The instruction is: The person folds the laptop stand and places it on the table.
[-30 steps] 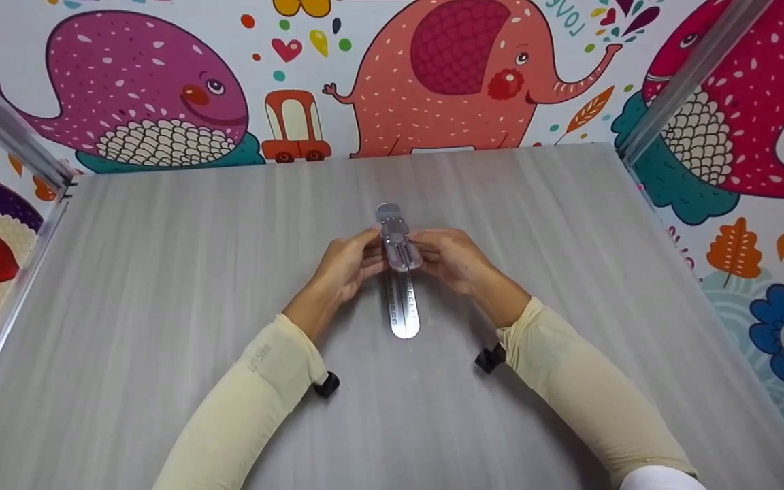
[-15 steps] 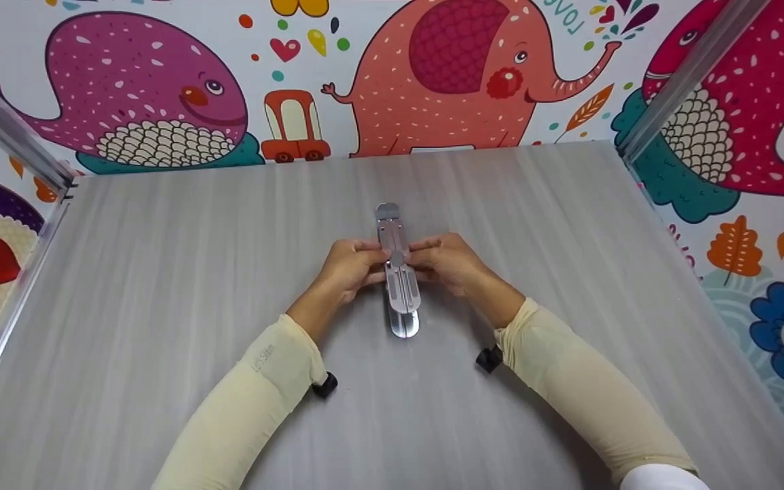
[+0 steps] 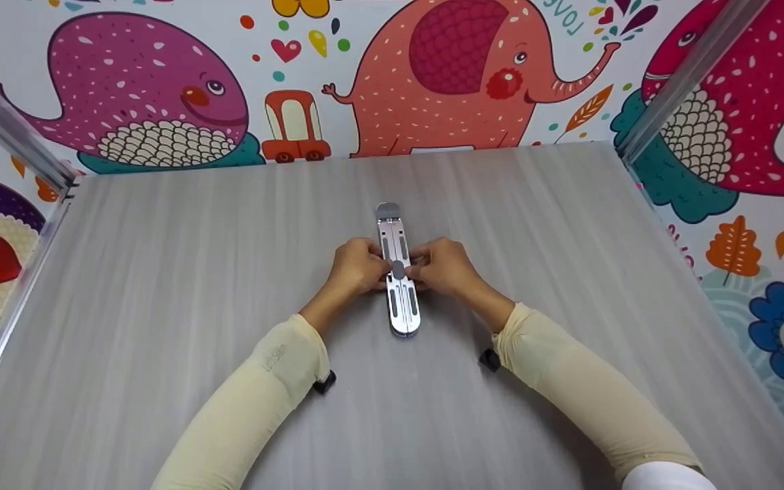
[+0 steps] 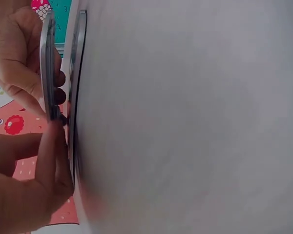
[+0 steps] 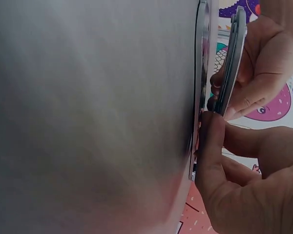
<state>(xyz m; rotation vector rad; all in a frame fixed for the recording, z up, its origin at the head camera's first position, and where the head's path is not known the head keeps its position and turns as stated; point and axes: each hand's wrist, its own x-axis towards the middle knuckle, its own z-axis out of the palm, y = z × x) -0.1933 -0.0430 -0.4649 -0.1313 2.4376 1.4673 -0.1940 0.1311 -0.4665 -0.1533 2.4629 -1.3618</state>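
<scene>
A slim silver folding laptop stand (image 3: pixel 403 309) with grey pads lies lengthwise on the table. Its upper plate (image 4: pixel 46 63) is tilted a little, with a narrow gap above the lower plate (image 4: pixel 77 73) at the near end. From the left side, my left hand (image 3: pixel 358 267) pinches the upper plate around its middle, near a round grey pad. My right hand (image 3: pixel 445 267) grips the opposite edge at the same height. In the right wrist view, curled fingers (image 5: pixel 212 141) of that hand reach into the gap between the plates. Some fingertips are hidden under the upper plate.
The grey wood-grain table (image 3: pixel 194 286) surrounds the stand. Printed cartoon panels (image 3: pixel 460 75) rise at the back and sides, with metal corner posts (image 3: pixel 695 78). Cream sleeves (image 3: pixel 256 395) cover both forearms, and a black wrist device (image 3: pixel 491 358) sits by each cuff.
The upper plate has swung down toward me, from raised to almost flat over the lower plate. Both hands have come slightly nearer and lower with it.
</scene>
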